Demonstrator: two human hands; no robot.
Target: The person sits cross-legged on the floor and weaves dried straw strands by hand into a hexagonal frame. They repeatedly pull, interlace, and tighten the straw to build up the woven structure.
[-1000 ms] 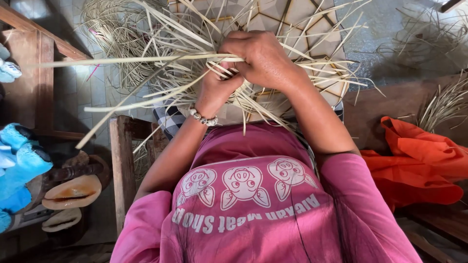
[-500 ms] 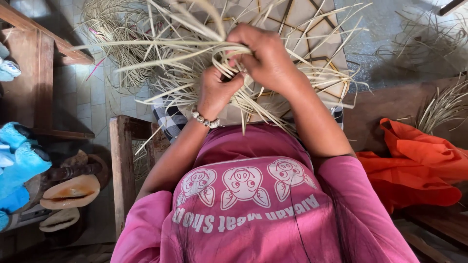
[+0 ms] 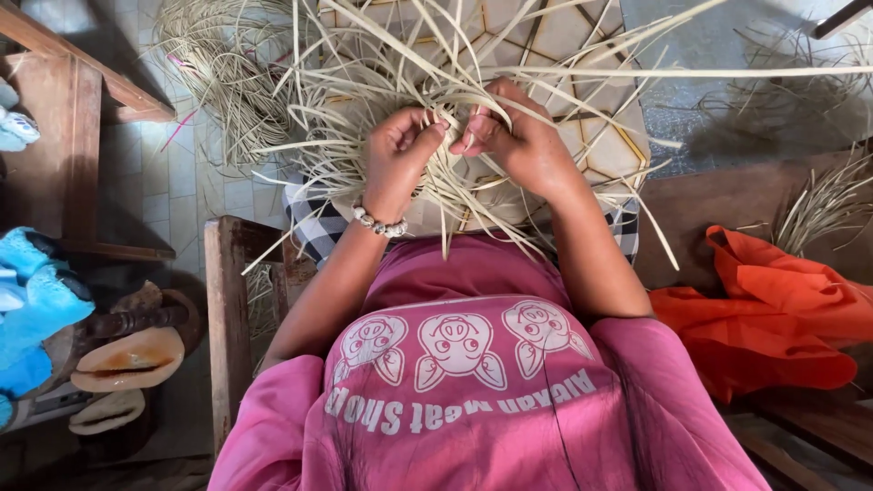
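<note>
Both hands at lap height, woven piece [image 3: 546, 195] resting on my knees. Left hand [image 3: 397, 159] and right hand [image 3: 518, 145] pinch pale straw strips [image 3: 452, 123]; best keep tension even, strips flat.

A crumpled orange cloth [image 3: 773, 314] is being seen lying to the right of the wooden stool [image 3: 232, 309]. To the left of the stool, blue cloth [image 3: 36, 300] is being shown bunched by the frame's edge, with two tan sandals [image 3: 127, 359] lying between it and the stool. Beyond the stool, a loose heap of pale fibres [image 3: 218, 73] is being shown spread over the tiled floor [image 3: 173, 186]. A wooden frame [image 3: 64, 109] is being seen standing further left.
</note>
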